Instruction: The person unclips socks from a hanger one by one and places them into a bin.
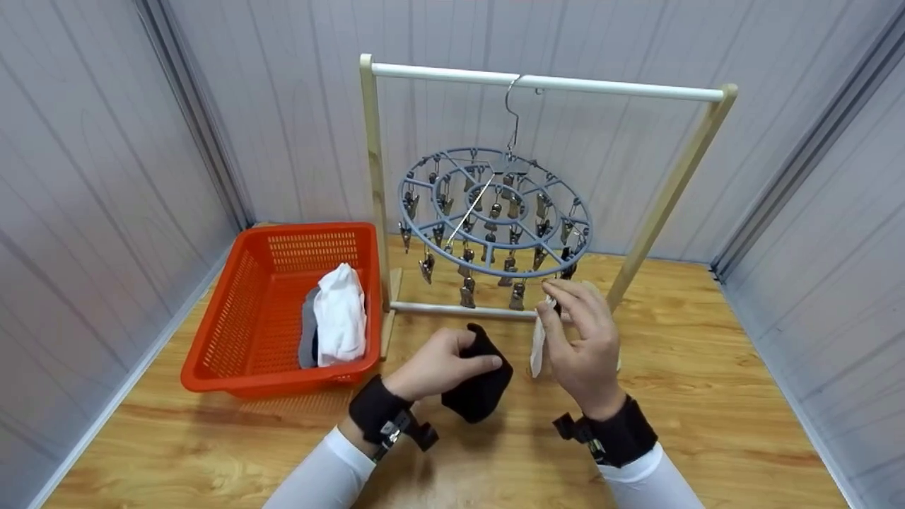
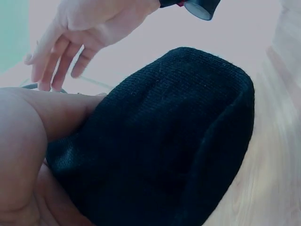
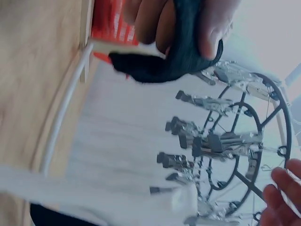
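Note:
My left hand (image 1: 452, 364) pinches a black knitted sock (image 1: 481, 385) between thumb and fingers, low in front of the hanging rack. The sock's ribbed cloth fills much of the left wrist view, its edge (image 2: 207, 54) rounded at the top. My right hand (image 1: 583, 339) is raised at the front right of the round clip hanger (image 1: 488, 268), its fingers loosely bent with nothing gripped. Beside these fingers a white sock (image 1: 537, 350) hangs down below the hanger's right side; in the right wrist view its white cloth (image 3: 141, 202) crosses the lower part, blurred.
The hanger hooks onto a white rail (image 1: 608, 85) on a wooden stand (image 1: 668, 191); several metal clips (image 1: 467, 291) dangle from its rings. To the left, an orange basket (image 1: 233, 332) holds folded white cloth (image 1: 341, 318) and grey cloth (image 1: 308, 332). Panel walls surround the wooden tabletop (image 1: 714, 396).

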Available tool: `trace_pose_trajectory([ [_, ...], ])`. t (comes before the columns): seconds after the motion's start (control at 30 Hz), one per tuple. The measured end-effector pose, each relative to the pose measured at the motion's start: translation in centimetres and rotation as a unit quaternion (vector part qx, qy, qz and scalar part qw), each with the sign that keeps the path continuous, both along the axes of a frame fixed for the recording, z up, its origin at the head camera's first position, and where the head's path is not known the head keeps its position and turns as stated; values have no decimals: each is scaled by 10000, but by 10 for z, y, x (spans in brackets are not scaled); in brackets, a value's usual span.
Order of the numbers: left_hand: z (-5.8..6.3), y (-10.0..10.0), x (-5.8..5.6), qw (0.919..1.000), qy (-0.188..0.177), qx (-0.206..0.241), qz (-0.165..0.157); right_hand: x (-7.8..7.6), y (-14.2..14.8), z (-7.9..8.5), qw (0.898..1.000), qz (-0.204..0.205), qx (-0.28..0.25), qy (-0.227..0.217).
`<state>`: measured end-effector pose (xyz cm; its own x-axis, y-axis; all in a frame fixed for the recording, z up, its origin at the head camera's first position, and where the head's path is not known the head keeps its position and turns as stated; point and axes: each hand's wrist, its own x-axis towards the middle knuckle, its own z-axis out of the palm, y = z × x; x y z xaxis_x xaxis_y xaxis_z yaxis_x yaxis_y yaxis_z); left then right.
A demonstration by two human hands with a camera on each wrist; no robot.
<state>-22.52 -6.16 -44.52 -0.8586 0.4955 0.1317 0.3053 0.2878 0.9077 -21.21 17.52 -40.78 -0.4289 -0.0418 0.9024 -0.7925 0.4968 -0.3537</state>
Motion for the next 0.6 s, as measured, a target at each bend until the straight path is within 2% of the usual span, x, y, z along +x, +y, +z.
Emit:
trace_pose_trajectory([
  [0.13,2,-3,-1,10000,-32,-17,84,-3,2,3,9978,-324,95,565],
  [0.23,3,-6,-1,9999,-78,10,120,-6,3,3,9961,-538,271,645],
  [0.43,9,-12,-2,9999,-10,68,104,-9,6,0,9929,-862,686,445],
  [0.6,16,-20,-3,9995,117,63,275,-11,6,-4,9889,-1082,1016,98],
])
